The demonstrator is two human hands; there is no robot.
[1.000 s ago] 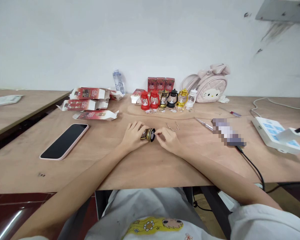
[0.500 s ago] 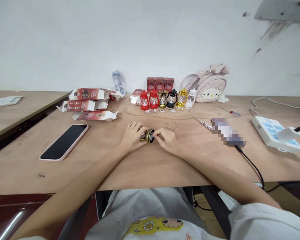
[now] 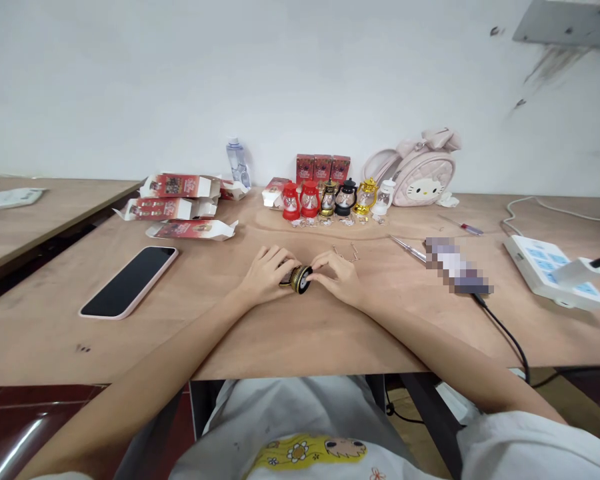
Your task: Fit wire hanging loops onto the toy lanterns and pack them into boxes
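A small black and gold lantern [image 3: 299,279] lies on its side, its round base turned to the right. My left hand [image 3: 269,275] is wrapped round its body. My right hand [image 3: 337,276] has thumb and forefinger pinched at the base; whether something small sits between those fingertips is too small to tell. A thin bent metal wire [image 3: 354,252] lies on the table just beyond my right hand. Farther back stands a row of little lanterns, among them a red one [image 3: 310,200], a black one [image 3: 346,199] and a white one [image 3: 383,198], with small metal pieces before them.
On the wooden table [image 3: 280,347] lie a pink-cased phone [image 3: 130,283], opened red boxes [image 3: 173,208], tweezers [image 3: 409,249], a screwdriver [image 3: 463,225], a second phone [image 3: 457,265] on a cable and a power strip [image 3: 550,270]. A bottle [image 3: 238,165] and a pink bag [image 3: 425,177] stand by the wall.
The lantern's base has tilted slightly, so more of its underside faces me. My right hand has shifted a little, its fingers now higher over the bent wire's near part.
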